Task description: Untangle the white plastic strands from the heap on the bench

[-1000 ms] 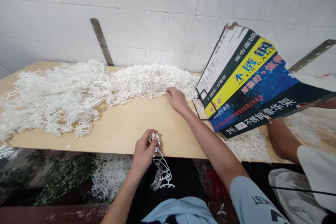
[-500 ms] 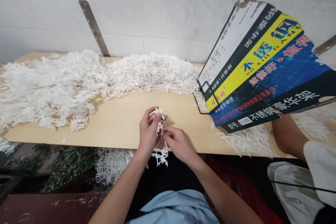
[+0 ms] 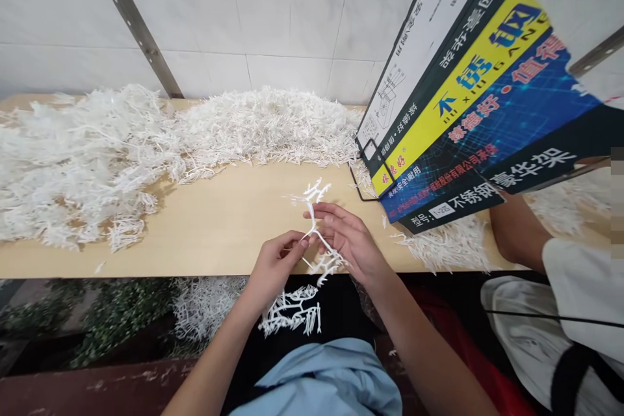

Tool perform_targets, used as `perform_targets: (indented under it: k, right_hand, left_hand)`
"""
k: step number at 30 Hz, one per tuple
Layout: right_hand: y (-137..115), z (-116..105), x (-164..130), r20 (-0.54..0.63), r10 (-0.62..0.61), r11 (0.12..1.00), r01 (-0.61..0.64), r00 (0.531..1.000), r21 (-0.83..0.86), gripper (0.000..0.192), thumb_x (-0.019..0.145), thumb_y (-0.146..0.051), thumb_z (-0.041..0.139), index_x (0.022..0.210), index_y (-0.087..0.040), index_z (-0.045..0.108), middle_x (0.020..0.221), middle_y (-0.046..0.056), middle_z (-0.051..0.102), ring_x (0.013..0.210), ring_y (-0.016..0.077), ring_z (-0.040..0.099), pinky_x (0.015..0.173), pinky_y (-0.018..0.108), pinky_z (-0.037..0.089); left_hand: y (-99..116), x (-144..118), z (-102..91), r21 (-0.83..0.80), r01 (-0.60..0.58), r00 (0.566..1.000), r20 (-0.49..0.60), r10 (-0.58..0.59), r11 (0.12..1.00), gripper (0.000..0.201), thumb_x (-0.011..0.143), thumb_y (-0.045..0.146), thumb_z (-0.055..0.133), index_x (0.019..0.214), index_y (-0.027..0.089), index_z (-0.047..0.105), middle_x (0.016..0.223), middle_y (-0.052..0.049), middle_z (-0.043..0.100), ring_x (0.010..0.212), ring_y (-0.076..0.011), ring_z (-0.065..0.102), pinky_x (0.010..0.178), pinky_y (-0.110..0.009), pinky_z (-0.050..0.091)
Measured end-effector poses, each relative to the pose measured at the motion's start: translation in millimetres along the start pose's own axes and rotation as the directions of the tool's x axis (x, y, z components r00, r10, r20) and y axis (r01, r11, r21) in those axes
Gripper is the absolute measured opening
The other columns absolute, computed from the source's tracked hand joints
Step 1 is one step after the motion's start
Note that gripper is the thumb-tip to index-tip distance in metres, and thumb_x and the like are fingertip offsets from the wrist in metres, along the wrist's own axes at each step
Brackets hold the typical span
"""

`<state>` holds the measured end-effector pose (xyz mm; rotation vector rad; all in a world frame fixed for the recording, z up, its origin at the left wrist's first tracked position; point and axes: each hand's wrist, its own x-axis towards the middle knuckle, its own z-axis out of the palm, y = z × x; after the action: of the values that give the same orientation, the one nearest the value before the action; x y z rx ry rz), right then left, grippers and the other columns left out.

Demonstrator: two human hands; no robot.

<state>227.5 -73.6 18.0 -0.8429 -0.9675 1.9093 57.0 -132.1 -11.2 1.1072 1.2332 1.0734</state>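
Observation:
Over the front part of the wooden board, a thin white branching plastic sprig [image 3: 312,214] stretches between my hands. My left hand [image 3: 273,266] pinches its stem between thumb and fingertips. The fingers of my right hand [image 3: 355,244] are bent around the middle of the sprig, with one forked end rising past the fingertips and the other crossing in front of the palm. Below the board's edge, another white branched plastic piece [image 3: 292,312] lies against dark cloth near my lap; whether it joins the held sprig I cannot tell.
Loose white plastic sprigs form a pile [image 3: 273,123] along the wall and a larger heap [image 3: 73,169] at left. A printed cardboard piece [image 3: 468,104] stands upright in a black wire holder [image 3: 358,182]. Behind it shows another person's arm [image 3: 517,234]. The wooden board [image 3: 209,227] ends just before my body.
My right hand has risen and turned, with its fingers around the sprig. The sprig is spread out and more visible. My left hand has lowered slightly. The whole view has shifted a little.

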Motion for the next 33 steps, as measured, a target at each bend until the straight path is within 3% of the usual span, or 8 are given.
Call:
perform_targets:
  k: [4, 11, 15, 20, 23, 26, 30, 33]
  right_hand:
    - [2, -1, -6, -0.008, 0.06, 0.983, -0.06, 0.998, -0.174, 0.033, 0.079, -0.038, 0.086, 0.104, -0.017, 0.078, 0.078, 0.001, 0.067, 0.059, 0.0083, 0.051, 0.054, 0.021, 0.038]
    - [-4, -11, -23, -0.227, -0.27, 0.957, 0.236, 0.936, -0.165, 0.032, 0.087, -0.048, 0.08, 0.086, -0.016, 0.077, 0.062, -0.003, 0.042, 0.058, 0.0092, 0.034, 0.053, 0.026, 0.025]
    - [-13, -11, -40, -0.252, -0.375, 0.926, 0.352, 0.892, -0.135, 0.027, 0.089, -0.045, 0.08, 0.084, -0.018, 0.077, 0.064, -0.002, 0.047, 0.056, 0.0091, 0.034, 0.054, 0.027, 0.028]
    - [-13, -4, -79, -0.084, -0.521, 0.847, 0.502, 0.849, -0.174, 0.019, 0.09, -0.042, 0.077, 0.084, -0.024, 0.08, 0.068, 0.002, 0.063, 0.056, 0.0137, 0.049, 0.056, 0.031, 0.04]
    - [3, 6, -99, 0.171, -0.359, 0.835, 0.398, 0.917, -0.379, 0.027, 0.095, -0.044, 0.069, 0.084, -0.024, 0.083, 0.071, 0.006, 0.07, 0.061, 0.0179, 0.058, 0.059, 0.033, 0.044]
    - [15, 9, -106, 0.363, -0.065, 0.801, 0.265, 0.93, -0.537, 0.037, 0.093, -0.056, 0.068, 0.114, -0.029, 0.082, 0.088, 0.009, 0.077, 0.078, 0.0237, 0.067, 0.077, 0.036, 0.052]
    - [-6, -9, -95, 0.546, 0.224, 0.929, -0.008, 0.807, -0.37, 0.104, 0.079, -0.095, 0.048, 0.162, -0.031, 0.044, 0.136, 0.016, 0.071, 0.078, 0.0253, 0.073, 0.063, 0.035, 0.056]
    - [-27, -12, -78, 0.189, 0.058, 0.898, 0.031, 0.98, -0.439, 0.079, 0.09, -0.078, 0.056, 0.153, -0.03, 0.054, 0.134, 0.016, 0.071, 0.063, 0.017, 0.068, 0.058, 0.031, 0.055]
  left_hand:
    - [7, -6, -4.1, 0.19, -0.035, 0.998, 0.057, 0.025, 0.981, 0.036, 0.095, 0.051, 0.065, 0.1, 0.016, 0.076, 0.067, 0.002, 0.061, 0.062, -0.0116, 0.05, 0.06, -0.022, 0.037]
    - [11, -54, -17.0, 0.591, 0.02, 0.964, 0.203, -0.173, 0.806, 0.016, 0.091, 0.024, 0.061, 0.092, 0.02, 0.076, 0.062, 0.004, 0.059, 0.057, -0.0122, 0.052, 0.058, -0.022, 0.036]
    - [4, -77, -19.9, 0.779, -0.157, 0.982, 0.056, 0.183, 0.607, 0.024, 0.097, 0.014, 0.051, 0.092, 0.02, 0.073, 0.082, -0.002, 0.072, 0.069, -0.0153, 0.065, 0.064, -0.024, 0.044]
    - [1, -79, -36.2, 0.988, -0.11, 0.569, -0.029, 0.822, 0.111, 0.028, 0.091, 0.011, 0.068, 0.115, 0.025, 0.073, 0.125, -0.009, 0.075, 0.123, -0.0286, 0.064, 0.117, -0.048, 0.034]
    - [-2, -62, -58.7, 0.997, -0.006, 0.437, -0.072, 0.897, 0.083, 0.012, 0.089, 0.015, 0.072, 0.098, 0.022, 0.073, 0.143, -0.014, 0.064, 0.145, -0.0403, 0.045, 0.118, -0.059, 0.032]
    - [-7, -39, -81.5, 0.985, -0.117, 0.425, -0.069, 0.903, 0.13, 0.016, 0.092, 0.011, 0.062, 0.103, 0.019, 0.071, 0.131, -0.018, 0.063, 0.125, -0.0322, 0.061, 0.099, -0.045, 0.052]
    - [-12, -19, -90.8, 0.964, -0.266, 0.464, 0.146, 0.874, -0.02, 0.022, 0.092, 0.007, 0.061, 0.109, 0.019, 0.069, 0.105, -0.013, 0.064, 0.105, -0.0258, 0.063, 0.09, -0.04, 0.055]
    - [-13, -12, -79.9, 0.921, -0.373, 0.496, 0.301, 0.814, -0.112, 0.021, 0.092, 0.008, 0.064, 0.108, 0.02, 0.068, 0.105, -0.013, 0.067, 0.106, -0.0268, 0.062, 0.093, -0.043, 0.053]
